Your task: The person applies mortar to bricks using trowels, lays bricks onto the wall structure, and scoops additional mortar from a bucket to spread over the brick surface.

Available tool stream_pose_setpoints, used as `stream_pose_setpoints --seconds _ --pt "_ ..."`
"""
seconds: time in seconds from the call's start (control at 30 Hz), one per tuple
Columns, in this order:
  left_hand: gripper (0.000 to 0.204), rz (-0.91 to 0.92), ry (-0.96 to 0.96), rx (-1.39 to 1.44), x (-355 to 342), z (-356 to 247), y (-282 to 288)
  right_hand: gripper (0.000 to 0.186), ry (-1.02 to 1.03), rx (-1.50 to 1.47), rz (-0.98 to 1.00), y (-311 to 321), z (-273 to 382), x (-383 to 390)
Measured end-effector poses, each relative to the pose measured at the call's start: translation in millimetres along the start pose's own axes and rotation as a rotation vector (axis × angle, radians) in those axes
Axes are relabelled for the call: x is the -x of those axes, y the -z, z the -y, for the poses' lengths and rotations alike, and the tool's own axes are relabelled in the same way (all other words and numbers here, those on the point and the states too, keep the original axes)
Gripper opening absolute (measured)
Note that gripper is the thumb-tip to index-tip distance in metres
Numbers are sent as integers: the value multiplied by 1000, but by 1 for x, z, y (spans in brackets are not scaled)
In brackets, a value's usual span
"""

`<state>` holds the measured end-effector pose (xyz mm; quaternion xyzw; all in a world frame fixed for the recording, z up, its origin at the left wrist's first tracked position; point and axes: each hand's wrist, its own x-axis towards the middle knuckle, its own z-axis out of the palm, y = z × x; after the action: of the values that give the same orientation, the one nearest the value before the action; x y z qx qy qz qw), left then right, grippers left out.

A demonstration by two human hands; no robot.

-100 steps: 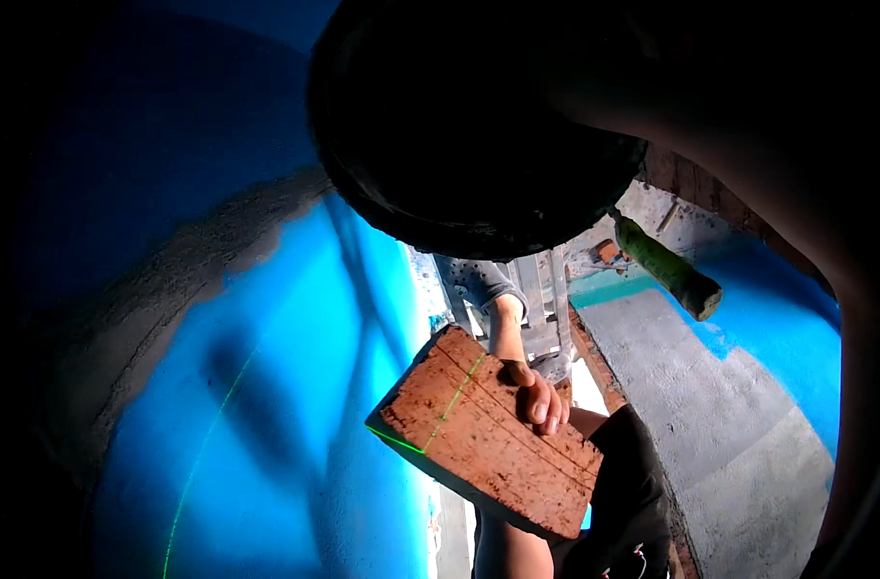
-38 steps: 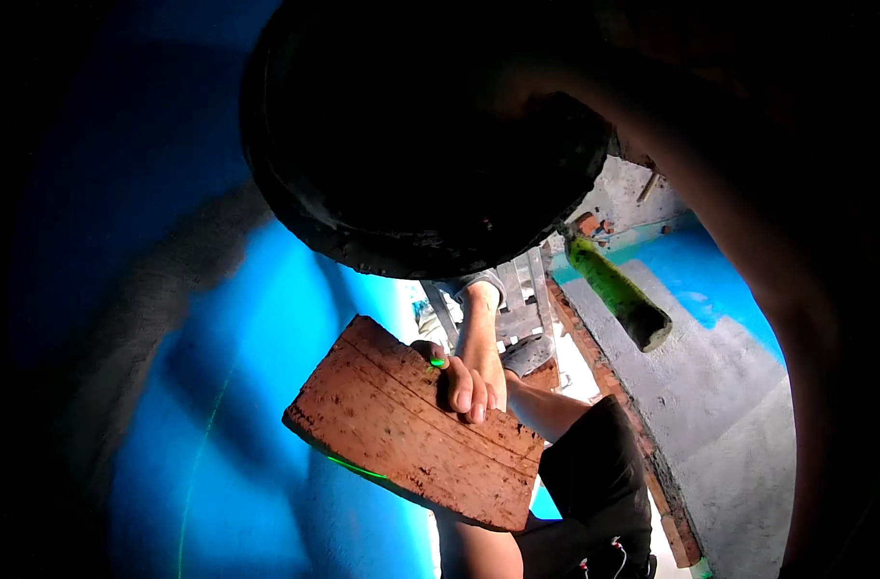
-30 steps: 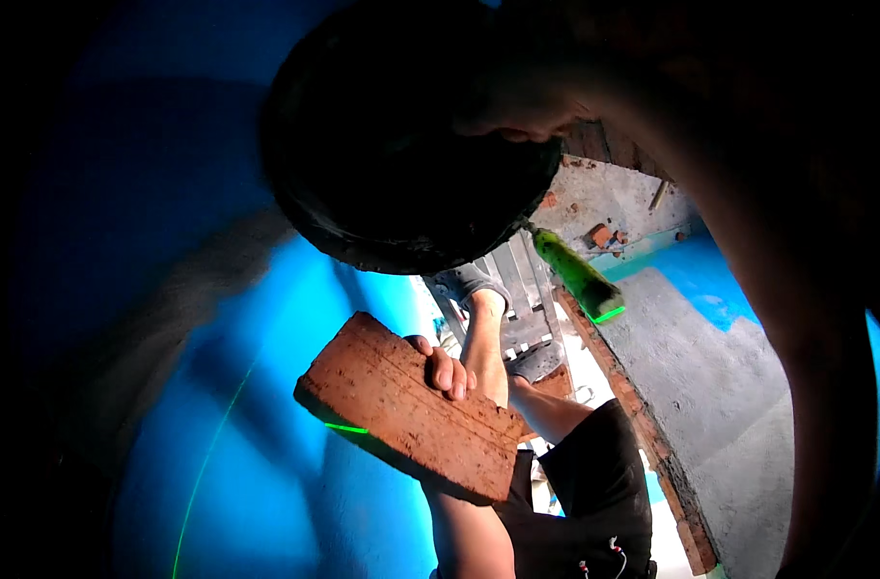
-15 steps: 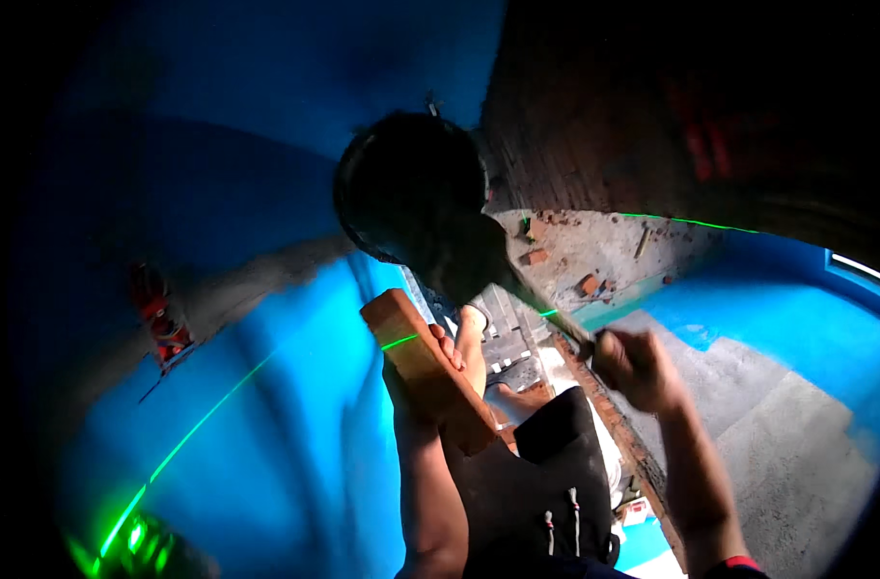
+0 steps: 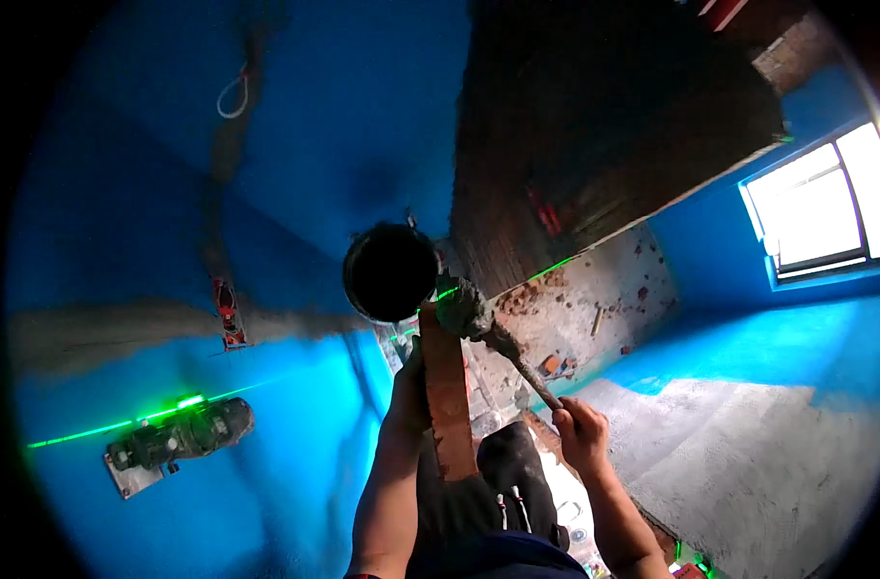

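Well, a reddish brick (image 5: 448,396) points away from the person's lap, gripped by the left hand (image 5: 410,386), whose fingers it mostly hides. At its far end, a trowel (image 5: 531,373) bears a grey lump of mortar (image 5: 464,311); whether they touch, I can't tell. The right hand (image 5: 583,432) is wrapped around the handle. Just beyond is a black bucket (image 5: 390,273); rightward, a dark, rough surface (image 5: 604,125) blocks part of the rubble-strewn floor (image 5: 633,299).
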<state>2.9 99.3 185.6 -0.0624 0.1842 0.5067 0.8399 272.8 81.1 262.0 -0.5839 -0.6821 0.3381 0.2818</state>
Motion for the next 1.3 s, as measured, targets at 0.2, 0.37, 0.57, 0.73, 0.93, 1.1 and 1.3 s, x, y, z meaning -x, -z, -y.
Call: stream_pose_setpoints --seconds 0.2,0.37,0.57,0.73,0.93,1.1,1.3 --pt "52 -100 -18 -88 13 -3 -65 21 127 38 -91 19 25 19" --pt "57 23 39 -230 20 -6 -111 24 328 207 -204 45 38 38" --pt "70 76 -18 -307 21 -10 -119 26 444 415 -276 89 58 62" --pt "65 150 63 -96 35 -19 -155 21 302 212 -322 115 83 84" --pt "69 243 117 -216 42 -11 -160 23 156 -432 -5 93 107 65" --pt "55 47 -76 -414 56 19 -214 26 277 -311 -74 75 93 60" --pt "44 -117 -127 -395 54 21 -215 28 319 -168 -127 88 99 71"
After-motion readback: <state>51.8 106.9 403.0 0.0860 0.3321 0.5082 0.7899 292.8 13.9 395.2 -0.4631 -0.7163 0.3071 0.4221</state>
